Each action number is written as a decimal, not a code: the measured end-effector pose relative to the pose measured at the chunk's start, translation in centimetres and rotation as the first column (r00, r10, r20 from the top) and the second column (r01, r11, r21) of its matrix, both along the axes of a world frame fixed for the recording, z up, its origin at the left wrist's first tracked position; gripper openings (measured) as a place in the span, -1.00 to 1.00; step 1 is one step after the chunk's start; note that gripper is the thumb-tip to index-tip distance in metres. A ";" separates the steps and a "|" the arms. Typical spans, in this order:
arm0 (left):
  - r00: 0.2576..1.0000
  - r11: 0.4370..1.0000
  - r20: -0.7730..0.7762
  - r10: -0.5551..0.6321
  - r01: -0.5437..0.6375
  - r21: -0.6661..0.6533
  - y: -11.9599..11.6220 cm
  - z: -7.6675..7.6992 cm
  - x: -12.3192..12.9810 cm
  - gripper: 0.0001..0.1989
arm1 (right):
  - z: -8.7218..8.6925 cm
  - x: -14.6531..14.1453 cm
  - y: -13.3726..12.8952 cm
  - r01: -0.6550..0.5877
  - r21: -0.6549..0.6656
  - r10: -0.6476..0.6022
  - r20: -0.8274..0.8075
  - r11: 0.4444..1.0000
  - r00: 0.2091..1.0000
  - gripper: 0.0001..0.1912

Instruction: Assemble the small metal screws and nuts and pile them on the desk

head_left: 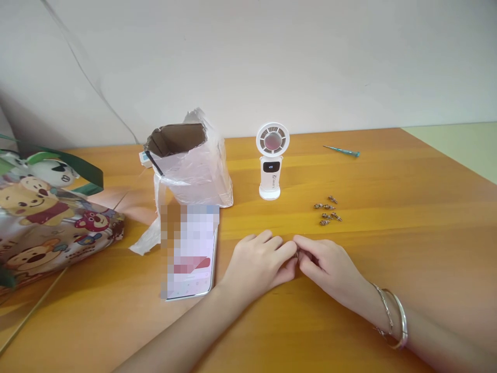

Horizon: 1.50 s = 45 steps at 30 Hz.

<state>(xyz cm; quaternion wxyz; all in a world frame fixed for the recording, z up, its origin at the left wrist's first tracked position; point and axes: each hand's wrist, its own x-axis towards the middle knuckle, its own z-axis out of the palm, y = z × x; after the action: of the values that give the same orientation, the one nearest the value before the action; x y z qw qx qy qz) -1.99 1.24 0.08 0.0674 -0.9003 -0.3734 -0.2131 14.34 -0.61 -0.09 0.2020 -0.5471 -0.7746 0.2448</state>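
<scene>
My left hand (262, 263) and my right hand (330, 264) meet fingertip to fingertip low over the wooden table (388, 207). Both are closed in a pinch around a small dark metal piece (297, 254), mostly hidden by the fingers. Bangles circle my right wrist. Beyond my right hand lie several small metal screw-like parts (325, 223) in a loose group. A phone (194, 254) with a lit screen, partly blurred, rests left of my left hand.
A white handheld fan (270, 173) stands upright behind the hands. To its left is an open box in a plastic bag (194, 181). A teal screwdriver (347, 152) lies back right. A cartoon-print bag (58, 223) fills the left side.
</scene>
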 end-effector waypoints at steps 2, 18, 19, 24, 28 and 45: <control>1.000 0.998 0.007 0.007 -0.006 -0.066 0.1 0.1 0.0 -0.84 | -0.1 0.1 0.1 0.004 0.051 -0.005 0.028 0.999 1.000 -0.83; 0.960 0.773 0.144 0.238 -0.098 -0.626 -0.5 1.3 0.8 -0.80 | -0.3 -0.4 0.2 -0.080 0.528 -0.081 0.274 0.845 0.958 -0.83; 0.957 0.765 0.152 0.249 -0.098 -0.636 -0.6 1.3 0.8 -0.80 | -0.3 -0.4 0.2 -0.082 0.530 -0.080 0.274 0.844 0.958 -0.83; 0.928 0.704 0.213 0.306 -0.069 -0.707 -0.8 1.2 1.1 -0.79 | -0.2 -0.5 0.1 -0.097 0.515 -0.055 0.273 0.852 0.960 -0.82; 0.863 0.651 0.340 0.374 0.017 -0.759 -1.0 0.7 1.5 -0.76 | 0.2 -0.5 0.0 -0.118 0.502 -0.030 0.277 0.857 0.960 -0.79; 0.539 0.444 0.569 0.621 0.357 -0.822 -0.6 1.5 1.4 -0.88 | 1.5 -2.9 1.1 -0.211 0.548 -0.102 0.484 0.809 0.869 -0.82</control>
<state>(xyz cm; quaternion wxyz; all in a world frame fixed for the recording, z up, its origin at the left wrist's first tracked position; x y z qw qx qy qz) -0.62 0.68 1.54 -0.5755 -0.5364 -0.4905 -0.3748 11.41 0.54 1.38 0.1491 -0.4785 -0.8528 -0.1468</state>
